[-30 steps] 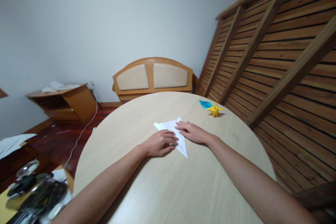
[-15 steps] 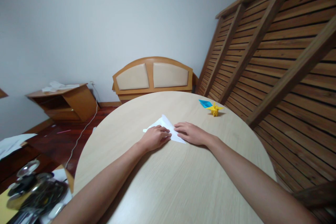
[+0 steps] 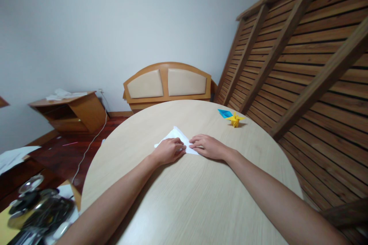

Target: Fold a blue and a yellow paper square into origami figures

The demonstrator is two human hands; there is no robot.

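Observation:
A folded piece of white paper [image 3: 173,133] lies on the round table, with one corner pointing away from me and another toward the right. My left hand [image 3: 170,150] rests on its near left part, fingers bent and pressed together on the paper. From the right, my right hand [image 3: 209,147] has its thumb and fingertips closed at the paper's right edge. The two hands' fingertips are close but apart. Parts of the paper under both hands are hidden.
Toward the far right of the table [image 3: 161,214] sit a yellow folded paper figure [image 3: 235,120] and a blue folded paper piece [image 3: 225,113]. A slatted wooden panel [image 3: 287,65] leans at the right. A headboard [image 3: 166,80] stands behind; clutter [image 3: 43,210] lies lower left.
The paper has shifted slightly left and its far corner has moved left. My right hand's fingers have come a little left, drawing together over the paper's right corner.

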